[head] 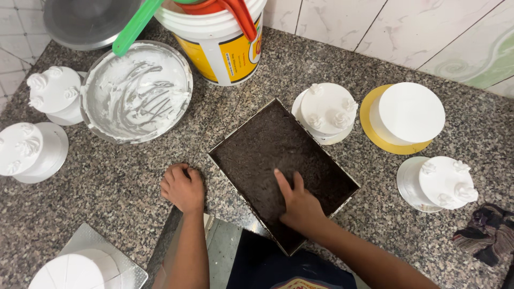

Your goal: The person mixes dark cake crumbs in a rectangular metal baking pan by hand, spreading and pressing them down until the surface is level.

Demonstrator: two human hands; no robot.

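Head view | tray (235,147): rectangular, dark crumbs | right hand (300,206) spread in it | left hand (183,188) fisted on counter (107,182)

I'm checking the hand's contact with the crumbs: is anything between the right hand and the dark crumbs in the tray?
Nothing visible: the right hand lies flat, directly on the dark crumbs inside the rectangular tray.

Small white iced cakes (327,109) stand around the granite counter (107,182), beside a cream-smeared metal bowl (136,92), a yellow-and-white bucket (225,45) and a dark cloth (490,233).
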